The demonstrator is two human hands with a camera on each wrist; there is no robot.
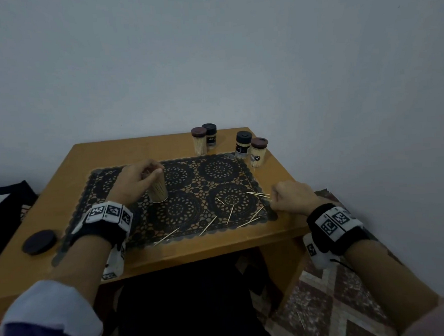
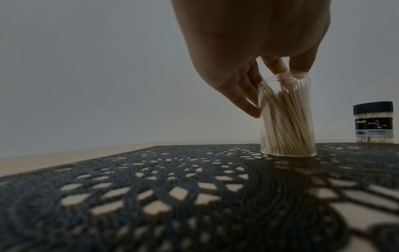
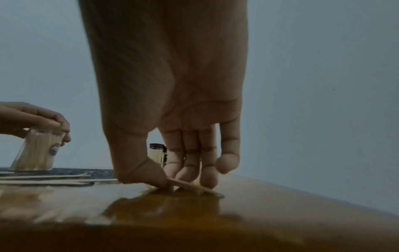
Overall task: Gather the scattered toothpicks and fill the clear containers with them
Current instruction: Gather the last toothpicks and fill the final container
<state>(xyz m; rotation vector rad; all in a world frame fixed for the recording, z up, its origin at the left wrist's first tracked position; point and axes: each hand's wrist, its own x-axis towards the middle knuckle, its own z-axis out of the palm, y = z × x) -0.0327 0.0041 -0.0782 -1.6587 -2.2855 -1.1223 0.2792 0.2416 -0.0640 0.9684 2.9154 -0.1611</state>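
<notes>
Left hand [image 1: 136, 182]: the rim of the open clear plastic container [image 2: 288, 117], nearly full, is gripped upright on the black lace mat [image 1: 186, 196].
Right hand [image 3: 172, 170]: thin wooden toothpicks [image 3: 190, 185] are pinched on the table [image 1: 220, 248], right of the mat.
Handling: light, stiff, sharp-tipped, prone to rolling; best pinched mid-length.

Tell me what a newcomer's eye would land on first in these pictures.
First, the left hand gripping the rim of an open clear container packed with toothpicks, upright on the black lace placemat. Next, the right hand pinching toothpicks at the mat's right edge, with loose toothpicks scattered nearby. Four lidded containers stand at the table's far side.
</notes>
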